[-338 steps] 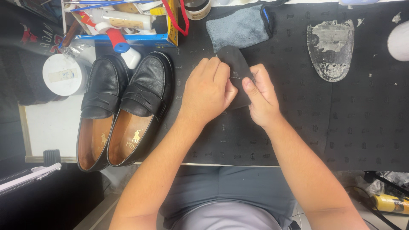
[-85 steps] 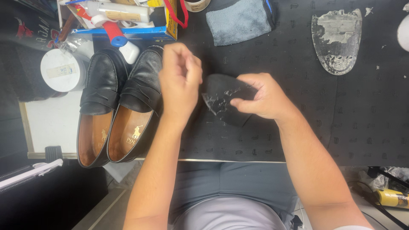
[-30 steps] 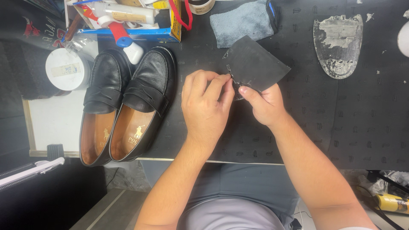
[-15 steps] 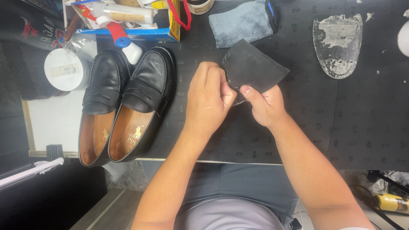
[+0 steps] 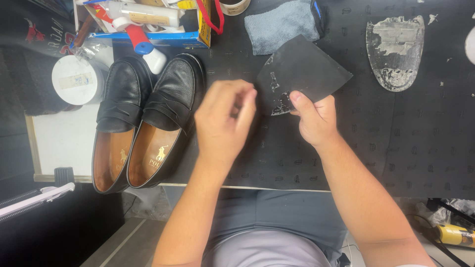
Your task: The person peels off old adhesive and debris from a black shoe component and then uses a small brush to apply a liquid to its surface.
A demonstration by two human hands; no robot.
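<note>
right hand (image 5: 316,118) pinches the flat black rubber sole sheet (image 5: 302,74) by its lower edge mid-mat while the left hand (image 5: 225,118) hovers half-curled holding nothing, so that one-thumb grip could easily let the sheet slip onto the black work mat (image 5: 420,143)

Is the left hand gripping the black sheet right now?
No, only the right hand pinches the black sheet; the left hand hovers beside it.
</note>
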